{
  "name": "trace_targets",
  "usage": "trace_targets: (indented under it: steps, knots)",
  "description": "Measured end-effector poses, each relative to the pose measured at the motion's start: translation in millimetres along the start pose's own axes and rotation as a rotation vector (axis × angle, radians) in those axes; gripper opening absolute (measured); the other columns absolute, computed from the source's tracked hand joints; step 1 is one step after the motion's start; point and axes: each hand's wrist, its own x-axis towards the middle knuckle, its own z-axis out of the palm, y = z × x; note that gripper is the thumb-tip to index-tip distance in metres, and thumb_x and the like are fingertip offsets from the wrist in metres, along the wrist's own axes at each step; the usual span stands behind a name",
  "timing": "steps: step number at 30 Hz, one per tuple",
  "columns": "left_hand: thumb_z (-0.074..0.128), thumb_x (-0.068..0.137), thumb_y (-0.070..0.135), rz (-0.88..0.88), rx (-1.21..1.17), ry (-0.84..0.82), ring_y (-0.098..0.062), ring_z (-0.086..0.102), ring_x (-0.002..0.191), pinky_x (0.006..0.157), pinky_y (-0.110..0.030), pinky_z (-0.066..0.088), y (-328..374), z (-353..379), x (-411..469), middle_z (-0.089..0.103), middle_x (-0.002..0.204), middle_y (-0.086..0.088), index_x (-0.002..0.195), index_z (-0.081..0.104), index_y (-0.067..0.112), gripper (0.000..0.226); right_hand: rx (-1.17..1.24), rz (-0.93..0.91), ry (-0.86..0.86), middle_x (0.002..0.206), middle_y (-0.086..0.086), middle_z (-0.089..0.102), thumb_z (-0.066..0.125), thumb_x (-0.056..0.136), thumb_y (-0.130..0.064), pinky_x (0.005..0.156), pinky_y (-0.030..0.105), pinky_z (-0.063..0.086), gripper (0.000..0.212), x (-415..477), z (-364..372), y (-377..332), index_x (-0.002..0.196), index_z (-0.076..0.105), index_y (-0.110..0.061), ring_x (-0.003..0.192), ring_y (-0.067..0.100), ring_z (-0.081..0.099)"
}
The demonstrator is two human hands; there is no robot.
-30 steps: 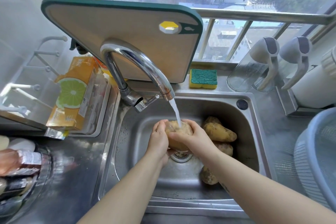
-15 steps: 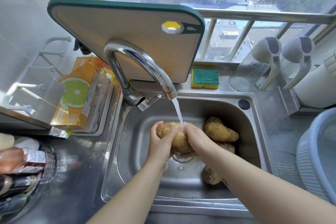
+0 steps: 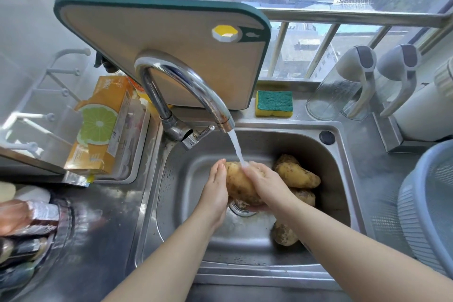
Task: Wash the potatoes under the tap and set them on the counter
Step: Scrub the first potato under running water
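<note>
Tabletop (image 3: 98,240): stainless steel, running all round the basin; a blue colander (image 3: 426,208) sits at its right edge.
Sink (image 3: 186,193): steel basin set into the tabletop, wet, with dark specks on its left wall.
Cutting board (image 3: 171,56): beige with a green rim, leaning upright behind the tap.
Tap (image 3: 186,86): curved chrome spout, water running from its mouth in a thin stream.
Left hand (image 3: 215,191): fingers straight and together, palm pressed flat against the left side of the held potato, not curled round it.
Right hand (image 3: 264,184): fingers curved over the top and right side of the held potato, gripping it; the water stream lands on its fingertips.
Held potato (image 3: 239,185): long, yellow-brown, wet and mostly clean, lying slantwise between the two hands, above the drain and under the stream.
Other potatoes (image 3: 296,175): in the right part of the sink, piled together, skins carrying dark soil; one more (image 3: 284,233) lies nearer, beside the right forearm.
Sponge (image 3: 274,103): yellow with a green top, flat on the ledge behind the sink.
</note>
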Motion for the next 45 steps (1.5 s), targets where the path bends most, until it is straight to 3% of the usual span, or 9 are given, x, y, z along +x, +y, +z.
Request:
trace_targets:
  steps: [6, 13, 17, 20, 23, 27, 34, 40, 45]
  knots:
    - [0.061, 0.085, 0.026, -0.006, -0.132, -0.211, -0.021, 0.056, 0.114, 0.077, -0.027, 0.053, -4.6, -14.8, -7.3, 0.048, 0.136, -0.006, 0.139, 0.04, 0.026, 0.058, 0.193, 0.213, -0.165, 0.106, 0.012, 0.069, 0.046, 0.093, -0.058, 0.059, 0.032, 0.055, 0.036, -2.1, -12.0, -2.7, 0.107, 0.063, -0.03, 0.09, 0.027, 0.068]
    - [0.063, 0.088, 0.028, -0.043, -0.14, 0.079, -0.025, 0.063, 0.087, 0.074, -0.04, 0.055, 10.3, 10.1, 0.0, 0.066, 0.104, -0.014, 0.097, 0.06, 0.022, 0.011, -0.05, -0.113, 0.006, 0.121, 0.001, 0.065, 0.057, 0.09, -0.049, 0.087, 0.043, 0.058, 0.042, -0.8, -2.3, 6.2, 0.127, 0.058, -0.028, 0.103, 0.017, 0.066]
    - [0.055, 0.089, 0.029, -0.267, -0.167, 0.226, -0.035, 0.064, 0.083, 0.069, -0.043, 0.056, 21.5, 8.8, 8.2, 0.066, 0.097, -0.019, 0.09, 0.064, 0.017, 0.015, -0.118, -0.215, -0.111, 0.119, -0.006, 0.063, 0.07, 0.084, -0.041, 0.078, 0.018, 0.055, 0.056, -7.4, -5.9, 8.6, 0.134, 0.046, -0.03, 0.098, 0.004, 0.065]
    - [0.051, 0.093, 0.018, -0.298, -0.27, 0.263, -0.033, 0.062, 0.073, 0.062, -0.041, 0.054, 25.8, 6.2, 11.9, 0.064, 0.09, -0.02, 0.091, 0.065, 0.013, 0.015, -0.1, -0.245, -0.168, 0.118, -0.004, 0.065, 0.077, 0.079, -0.036, 0.082, 0.021, 0.056, 0.058, -5.4, -7.2, 13.5, 0.131, 0.051, -0.03, 0.1, 0.006, 0.067]
    - [0.04, 0.102, 0.024, -0.14, -0.253, 0.204, -0.027, 0.064, 0.081, 0.067, -0.035, 0.054, 23.3, 14.0, 4.2, 0.065, 0.098, -0.017, 0.114, 0.06, 0.009, 0.028, 0.138, -0.137, -0.039, 0.117, 0.002, 0.068, 0.072, 0.082, -0.042, 0.084, 0.034, 0.058, 0.039, -2.4, 1.9, 8.3, 0.117, 0.061, -0.027, 0.1, 0.013, 0.068]
    - [0.046, 0.098, 0.034, 0.132, 0.102, -0.019, -0.017, 0.05, 0.124, 0.105, -0.039, 0.043, 8.4, 3.6, -0.2, 0.046, 0.141, -0.002, 0.14, 0.035, 0.03, 0.043, 0.378, 0.173, -0.114, 0.112, 0.008, 0.069, 0.052, 0.092, -0.054, 0.082, 0.046, 0.058, 0.04, 3.8, 4.1, -3.2, 0.114, 0.062, -0.022, 0.1, 0.027, 0.069]
    - [0.079, 0.056, 0.053, 0.214, 0.244, -0.108, -0.014, 0.051, 0.122, 0.101, -0.035, 0.047, 1.3, -6.7, -5.1, 0.043, 0.138, 0.0, 0.137, 0.027, 0.042, 0.097, 0.291, 0.21, -0.122, 0.118, 0.012, 0.066, 0.043, 0.095, -0.057, 0.088, 0.053, 0.055, 0.047, 10.4, 3.9, -12.8, 0.119, 0.061, -0.021, 0.103, 0.031, 0.067]
    - [0.055, 0.09, 0.045, 0.165, -0.051, 0.121, -0.023, 0.054, 0.12, 0.104, -0.049, 0.044, 3.4, 10.8, 4.7, 0.054, 0.132, -0.007, 0.11, 0.051, 0.039, 0.022, 0.3, 0.148, -0.119, 0.11, 0.008, 0.07, 0.046, 0.097, -0.049, 0.089, 0.044, 0.056, 0.034, 1.4, 11.5, -13.6, 0.107, 0.065, -0.023, 0.1, 0.024, 0.068]
    - [0.032, 0.103, 0.032, 0.045, -0.175, 0.048, -0.027, 0.054, 0.119, 0.103, -0.049, 0.044, 4.6, 10.7, -0.3, 0.052, 0.132, -0.011, 0.133, 0.041, 0.026, 0.032, 0.207, -0.037, 0.016, 0.123, -0.001, 0.059, 0.075, 0.081, -0.036, 0.09, 0.034, 0.055, 0.064, -2.6, 12.6, -3.8, 0.137, 0.045, -0.028, 0.107, 0.015, 0.062]
